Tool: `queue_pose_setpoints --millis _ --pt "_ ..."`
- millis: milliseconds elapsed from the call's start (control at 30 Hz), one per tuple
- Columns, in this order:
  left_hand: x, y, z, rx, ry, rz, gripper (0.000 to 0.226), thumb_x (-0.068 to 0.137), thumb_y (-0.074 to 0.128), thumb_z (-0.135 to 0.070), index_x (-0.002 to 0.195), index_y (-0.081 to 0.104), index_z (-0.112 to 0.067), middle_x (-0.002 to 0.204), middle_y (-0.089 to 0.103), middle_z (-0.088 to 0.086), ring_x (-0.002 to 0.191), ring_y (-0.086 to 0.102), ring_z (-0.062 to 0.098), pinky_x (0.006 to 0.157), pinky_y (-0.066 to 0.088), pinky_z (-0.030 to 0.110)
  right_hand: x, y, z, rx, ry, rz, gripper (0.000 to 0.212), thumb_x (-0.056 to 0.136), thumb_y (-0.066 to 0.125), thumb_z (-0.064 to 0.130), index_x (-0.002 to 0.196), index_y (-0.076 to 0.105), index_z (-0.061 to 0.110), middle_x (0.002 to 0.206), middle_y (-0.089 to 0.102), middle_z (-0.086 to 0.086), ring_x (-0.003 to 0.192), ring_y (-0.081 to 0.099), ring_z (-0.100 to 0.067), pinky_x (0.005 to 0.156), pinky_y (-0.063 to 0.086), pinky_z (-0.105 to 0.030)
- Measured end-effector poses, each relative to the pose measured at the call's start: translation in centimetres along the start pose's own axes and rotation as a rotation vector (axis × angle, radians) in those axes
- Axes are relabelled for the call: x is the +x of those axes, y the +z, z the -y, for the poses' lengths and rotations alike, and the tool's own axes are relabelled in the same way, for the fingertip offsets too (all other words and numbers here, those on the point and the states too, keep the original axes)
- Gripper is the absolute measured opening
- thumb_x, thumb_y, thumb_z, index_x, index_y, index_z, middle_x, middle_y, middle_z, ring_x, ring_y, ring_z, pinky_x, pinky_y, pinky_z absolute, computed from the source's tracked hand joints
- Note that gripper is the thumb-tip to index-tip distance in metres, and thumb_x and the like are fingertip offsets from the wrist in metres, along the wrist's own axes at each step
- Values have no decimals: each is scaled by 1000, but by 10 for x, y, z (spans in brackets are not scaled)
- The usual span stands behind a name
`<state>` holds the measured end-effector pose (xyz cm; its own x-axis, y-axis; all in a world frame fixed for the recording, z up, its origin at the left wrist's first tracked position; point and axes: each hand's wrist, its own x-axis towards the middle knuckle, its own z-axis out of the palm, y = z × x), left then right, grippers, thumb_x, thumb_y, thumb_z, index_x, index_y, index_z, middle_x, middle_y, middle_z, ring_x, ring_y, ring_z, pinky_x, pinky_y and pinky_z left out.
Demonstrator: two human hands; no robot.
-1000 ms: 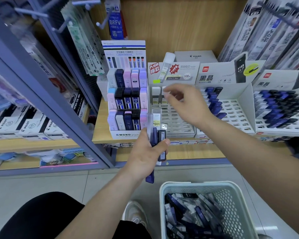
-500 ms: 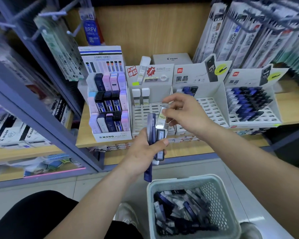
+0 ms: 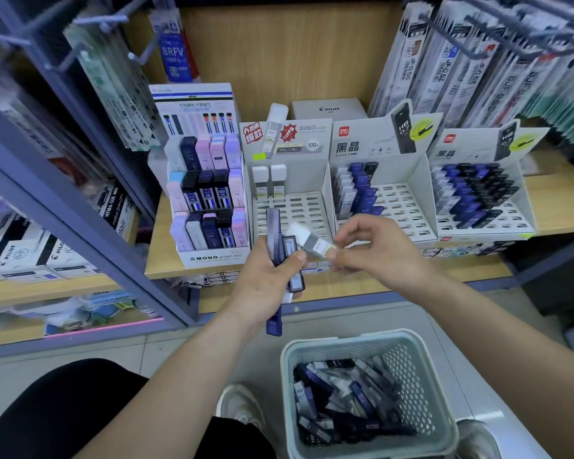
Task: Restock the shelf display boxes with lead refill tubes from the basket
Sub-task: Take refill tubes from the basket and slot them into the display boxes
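My left hand [image 3: 265,279] grips a bunch of lead refill tubes [image 3: 280,246], blue and dark ones, upright in front of the shelf. My right hand [image 3: 371,253] pinches a white-capped grey tube [image 3: 307,238] by its lower end, tilted, just right of the bunch. Behind them stands a white display box [image 3: 322,167] holding two white-capped tubes [image 3: 269,183] at its back left, the other slots bare. To its right a second box [image 3: 411,180] has one column of blue tubes. A pale green basket [image 3: 424,392] on the floor holds several tubes.
A full MONO box [image 3: 209,256] stands left of the white box, and a well-filled box [image 3: 478,193] at the far right. Packets hang on hooks above both sides. A blue shelf post [image 3: 80,207] slants at the left. My shoes and dark trouser leg lie beside the basket.
My right hand came back from the white box to the bunch and drew one white-capped tube out of it, now tilted to the right. The view shifted slightly.
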<state>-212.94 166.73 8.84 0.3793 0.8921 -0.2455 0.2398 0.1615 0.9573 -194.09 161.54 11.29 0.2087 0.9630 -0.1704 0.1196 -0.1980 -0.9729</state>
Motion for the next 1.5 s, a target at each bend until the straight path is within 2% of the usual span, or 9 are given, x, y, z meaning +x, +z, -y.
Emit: queue_pose_setpoints --millis 100,233,333,467,567,667,933,1200,1500 --pt "1 0 3 25 8 1 23 97 65 -28 117 57 -22 109 70 2 101 67 16 83 55 26 -4 11 -3 -56 50 183 52 81 75 -9 121 57 19 89 67 -13 70 72 -29 62 57 -31" --pt "1 -4 1 0 23 -17 24 97 65 -25 119 56 -23 111 69 -4 102 65 11 83 53 24 0 14 -2 -147 -37 213 81 82 78 0 140 44 43 88 55 -2 63 61 -16 65 53 -26" --pt "1 -12 3 42 17 -15 32 96 65 -30 126 53 -24 114 68 -7 109 63 12 96 49 31 10 14 7 -137 -80 117 67 86 74 2 133 49 44 96 60 -8 72 69 -25 73 62 -43" --pt "-1 -18 6 55 6 1 33 96 65 -29 126 53 -25 113 68 -7 107 62 9 86 47 20 40 14 24 -160 -188 -109 42 90 70 6 116 54 34 92 68 -21 86 71 -32 71 62 -49" --pt "0 -23 11 60 -5 -3 30 96 66 -31 123 54 -24 116 68 4 108 63 17 99 49 32 70 13 35 -292 -282 -206 39 86 74 12 104 52 39 84 69 -6 78 69 -23 73 60 -50" --pt "1 -26 14 58 -14 -1 28 95 67 -33 118 56 -22 115 66 14 106 63 27 93 54 45 96 13 39 -416 -327 -269 34 83 77 17 93 53 40 91 65 4 79 66 -23 77 57 -46" --pt "3 -27 16 36 -28 -9 26 93 68 -33 113 56 -20 112 66 16 105 64 30 95 53 45 125 12 30 -630 -394 -296 21 90 70 12 90 54 27 86 63 4 76 59 -17 69 46 -28" --pt "2 -25 13 -3 -48 -23 39 79 69 -48 108 57 -25 106 70 12 99 68 32 95 53 54 124 9 29 -720 -420 -214 13 89 72 18 92 63 28 86 66 7 80 63 -14 76 50 -28" --pt "0 -24 11 -43 -59 -13 42 76 68 -51 107 57 -24 109 64 18 99 67 38 94 53 57 135 17 16 -839 -629 -327 18 92 67 10 109 74 10 105 67 -5 95 63 -22 86 50 -31"
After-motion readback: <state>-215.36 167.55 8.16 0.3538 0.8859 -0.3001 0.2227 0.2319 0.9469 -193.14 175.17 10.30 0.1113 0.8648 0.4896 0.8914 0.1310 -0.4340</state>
